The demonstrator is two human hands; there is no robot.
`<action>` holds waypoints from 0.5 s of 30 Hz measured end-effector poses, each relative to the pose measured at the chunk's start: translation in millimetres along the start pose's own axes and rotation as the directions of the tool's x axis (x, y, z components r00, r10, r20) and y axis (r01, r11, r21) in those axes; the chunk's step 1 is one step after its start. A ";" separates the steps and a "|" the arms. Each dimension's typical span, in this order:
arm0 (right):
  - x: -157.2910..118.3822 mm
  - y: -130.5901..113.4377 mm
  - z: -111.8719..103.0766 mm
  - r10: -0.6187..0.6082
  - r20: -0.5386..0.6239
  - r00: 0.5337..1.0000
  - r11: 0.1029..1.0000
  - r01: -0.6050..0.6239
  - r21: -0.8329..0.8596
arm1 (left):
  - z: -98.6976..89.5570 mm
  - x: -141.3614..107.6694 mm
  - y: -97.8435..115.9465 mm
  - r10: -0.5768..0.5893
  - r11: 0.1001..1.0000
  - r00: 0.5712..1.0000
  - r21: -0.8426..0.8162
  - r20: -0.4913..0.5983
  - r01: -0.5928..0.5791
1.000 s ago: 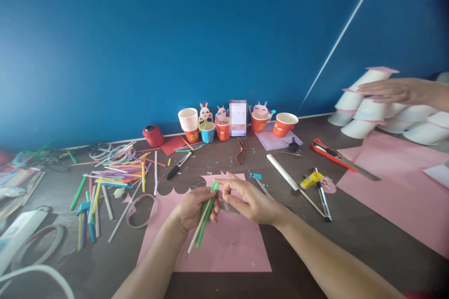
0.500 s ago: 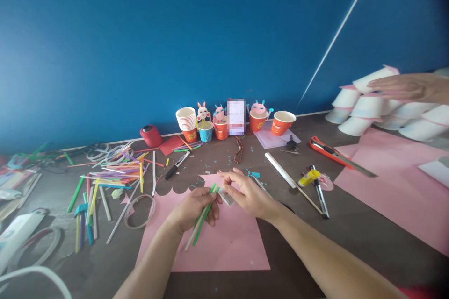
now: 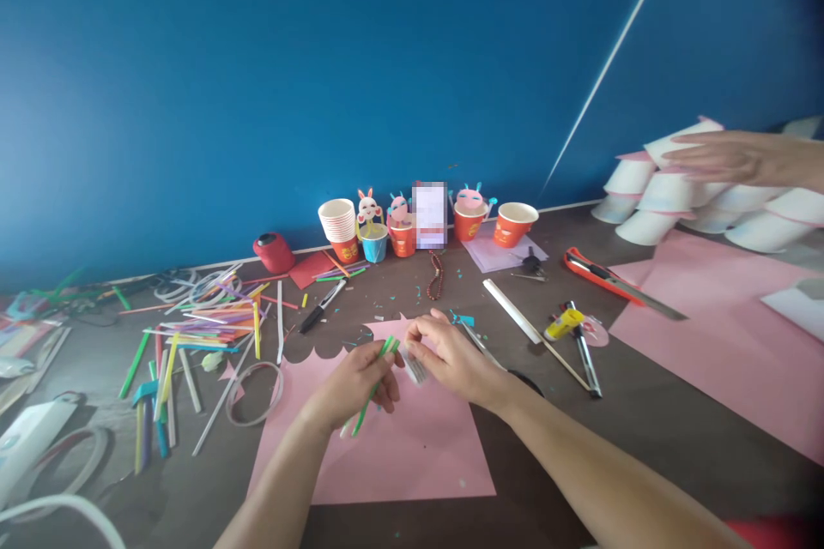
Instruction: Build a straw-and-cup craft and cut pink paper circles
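Observation:
My left hand [image 3: 357, 382] is closed around a few thin green and whitish straws [image 3: 360, 419], whose ends stick out above the thumb and below the palm. Close beside it, my right hand [image 3: 454, 358] has thumb and forefinger pinched together; what they hold, if anything, is too small to make out. Between the two hands shows a whitish ribbed piece [image 3: 415, 369], partly covered by the right fingers. Both hands are above a pink paper sheet [image 3: 412, 463] with a scalloped upper edge. Scissors [image 3: 489, 347] lie partly behind my right wrist.
Loose colored straws [image 3: 212, 322] and tape rolls [image 3: 254, 395] lie at left. Decorated paper cups [image 3: 469, 221] line the blue wall. A red utility knife [image 3: 605, 279], its blade out, and a glue stick [image 3: 563, 324] are at right. Another person's hand [image 3: 727, 156] touches stacked white cups [image 3: 657, 206].
My left hand has turned slightly, and the lower ends of the straws have shifted. My right hand keeps its pinch. The other person's hand has moved slightly left over the cups.

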State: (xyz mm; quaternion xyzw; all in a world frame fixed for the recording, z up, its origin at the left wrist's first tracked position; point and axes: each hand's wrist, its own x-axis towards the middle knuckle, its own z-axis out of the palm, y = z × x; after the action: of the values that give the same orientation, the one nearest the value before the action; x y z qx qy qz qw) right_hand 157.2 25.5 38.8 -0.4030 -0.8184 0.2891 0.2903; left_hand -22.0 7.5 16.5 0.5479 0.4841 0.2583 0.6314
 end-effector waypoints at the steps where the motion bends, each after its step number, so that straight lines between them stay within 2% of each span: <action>1: -0.1 0.2 0.0 0.001 -0.007 1.000 1.000 -0.001 -0.005 | -0.3 0.2 -0.2 0.010 1.000 1.000 0.015 -0.007 -0.010; 8: -0.1 3.4 1.3 -0.020 -0.053 0.998 1.000 0.019 -0.022 | -1.1 2.5 1.3 -0.004 0.996 1.000 0.085 -0.024 0.006; 15: -0.6 5.7 2.5 -0.023 -0.080 0.997 1.000 0.021 -0.022 | -0.4 4.3 11.5 0.009 0.982 1.000 0.187 0.002 -0.010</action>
State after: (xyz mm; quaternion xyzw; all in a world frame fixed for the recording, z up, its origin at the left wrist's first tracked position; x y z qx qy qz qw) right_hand 158.6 27.3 33.0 -0.4084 -0.8134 0.2609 0.3217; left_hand -18.3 14.4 26.0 0.6071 0.5034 0.2146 0.5762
